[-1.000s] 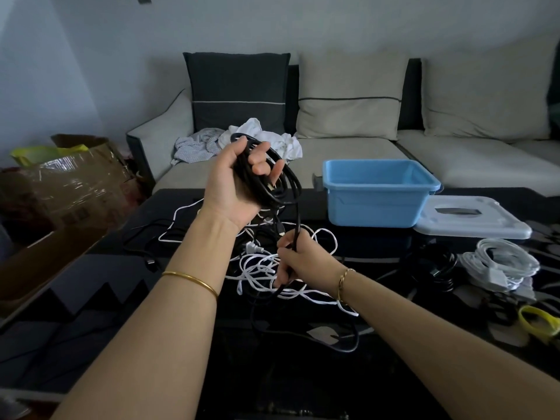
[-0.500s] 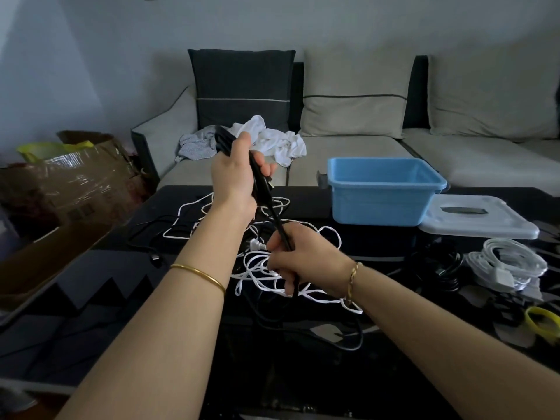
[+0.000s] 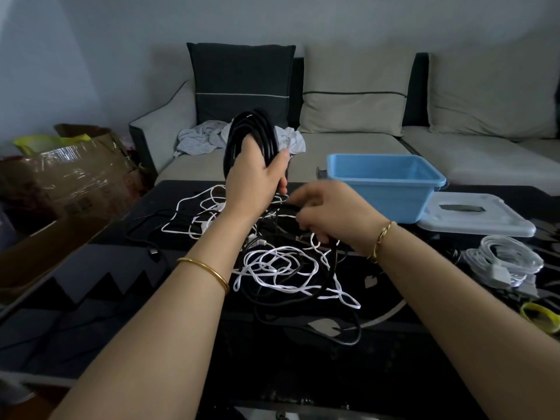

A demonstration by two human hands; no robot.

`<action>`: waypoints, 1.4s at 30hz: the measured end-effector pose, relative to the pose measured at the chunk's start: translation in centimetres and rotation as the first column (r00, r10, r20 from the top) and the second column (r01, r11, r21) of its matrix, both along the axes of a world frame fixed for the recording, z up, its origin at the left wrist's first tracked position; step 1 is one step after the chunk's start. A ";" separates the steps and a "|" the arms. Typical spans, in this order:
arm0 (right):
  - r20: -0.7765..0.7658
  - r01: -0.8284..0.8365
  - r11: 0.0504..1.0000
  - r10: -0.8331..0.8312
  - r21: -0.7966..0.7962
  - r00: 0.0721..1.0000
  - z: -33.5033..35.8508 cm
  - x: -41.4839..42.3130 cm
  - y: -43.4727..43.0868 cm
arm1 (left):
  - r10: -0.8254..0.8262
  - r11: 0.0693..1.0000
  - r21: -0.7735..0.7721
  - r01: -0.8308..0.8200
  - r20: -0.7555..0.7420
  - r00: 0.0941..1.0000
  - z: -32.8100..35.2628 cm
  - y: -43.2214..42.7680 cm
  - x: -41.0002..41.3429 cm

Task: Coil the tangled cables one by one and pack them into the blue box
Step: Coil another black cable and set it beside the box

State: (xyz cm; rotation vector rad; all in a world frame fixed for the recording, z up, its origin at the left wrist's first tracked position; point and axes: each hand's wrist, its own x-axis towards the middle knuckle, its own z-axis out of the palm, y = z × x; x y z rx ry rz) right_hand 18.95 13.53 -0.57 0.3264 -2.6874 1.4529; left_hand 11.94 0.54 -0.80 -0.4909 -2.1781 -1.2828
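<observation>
Coiling step: left of blue box (image 3: 385,192), your L hand (image 3: 257,180) grips black coil (image 3: 251,131), R hand (image 3: 330,213) pinches its loose strand (image 3: 283,207). Next: free strand from white tangle (image 3: 281,268).

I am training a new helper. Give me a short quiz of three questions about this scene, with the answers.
1. True or false: the grey lid sits on the blue box.
2. What does the left hand grip? A: loops of the black cable; B: a yellow band; C: a white plug.
3. On what does the tangled white cable lie?
Key: 1 false, the lid lies beside the box; 2 A; 3 the dark table.
</observation>
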 end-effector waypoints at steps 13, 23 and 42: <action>0.109 -0.030 0.998 0.024 0.051 0.994 1.6 0.3 1.5 | 0.199 0.790 -0.556 -0.259 -0.166 0.966 -0.1 0.2 0.7; -0.552 0.364 0.870 -0.133 0.333 0.823 0.7 -1.3 2.3 | -0.224 0.937 -0.076 0.341 0.618 0.754 -1.1 -0.8 1.2; -0.204 0.440 0.894 -0.417 0.085 0.886 -3.6 -5.5 3.6 | -0.766 0.623 0.624 0.472 0.609 0.206 1.2 -1.0 2.6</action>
